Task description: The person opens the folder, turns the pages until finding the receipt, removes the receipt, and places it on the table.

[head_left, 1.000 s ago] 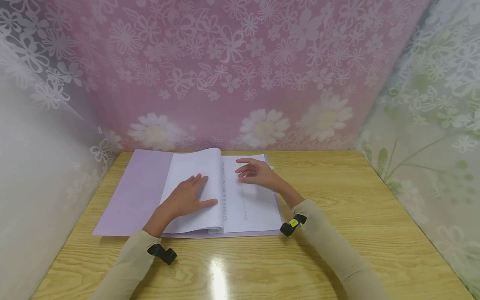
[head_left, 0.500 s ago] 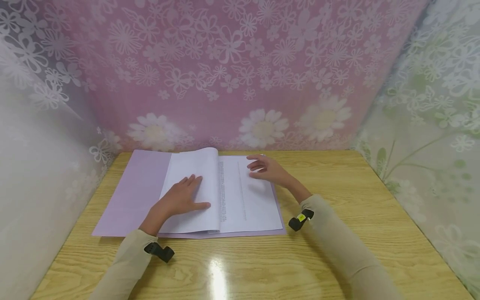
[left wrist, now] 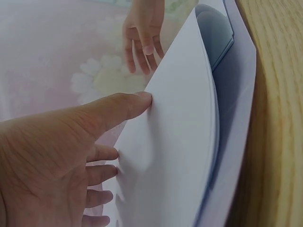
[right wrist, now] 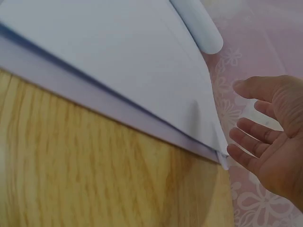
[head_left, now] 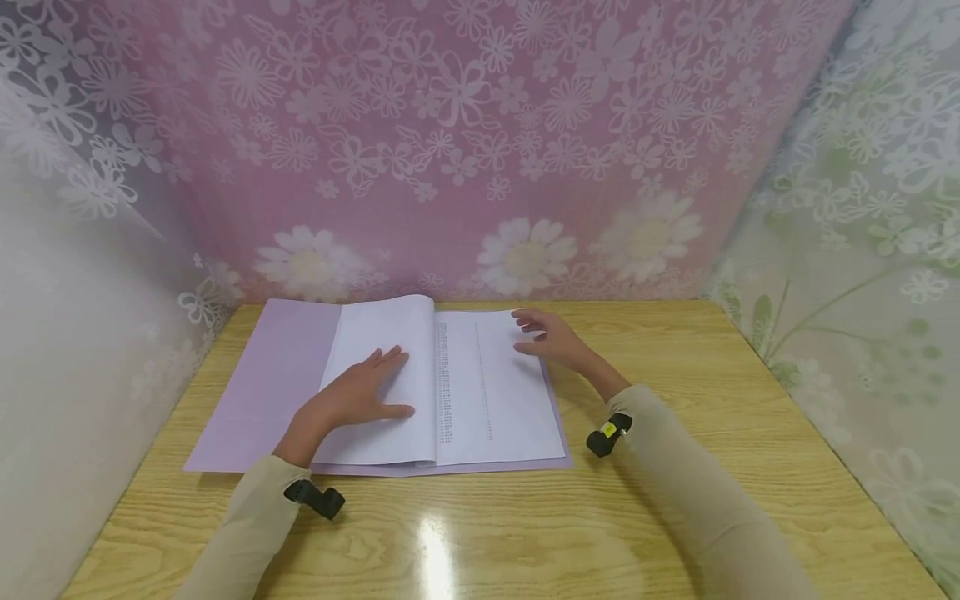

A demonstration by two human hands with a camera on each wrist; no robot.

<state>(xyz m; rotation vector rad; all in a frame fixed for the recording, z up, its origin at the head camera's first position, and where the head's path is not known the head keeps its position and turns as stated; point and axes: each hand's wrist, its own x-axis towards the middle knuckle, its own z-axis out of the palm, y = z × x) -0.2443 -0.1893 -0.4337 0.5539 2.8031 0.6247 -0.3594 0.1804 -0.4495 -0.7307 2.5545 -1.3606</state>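
Note:
A lilac folder (head_left: 262,383) lies opened on the table with a stack of white sheets inside. The turned-over pages (head_left: 390,325) curve to the left, and a printed page (head_left: 517,408) with columns of small text shows on the right. My left hand (head_left: 352,396) rests on the turned pages with fingers spread; in the left wrist view its thumb (left wrist: 118,109) touches the paper. My right hand (head_left: 555,340) hovers at the upper right corner of the printed page, fingers loosely bent and holding nothing. In the right wrist view this hand (right wrist: 270,137) is beside the page corner.
The wood-grain table (head_left: 660,500) extends in front and to the right of the folder. Behind it hangs a pink floral backdrop (head_left: 465,150), with pale floral panels at both sides. Dark wrist cameras are strapped to both sleeves.
My right hand has moved right, from over the printed page to its upper right corner. The left hand shifted slightly left with the turned pages, which lie flatter now.

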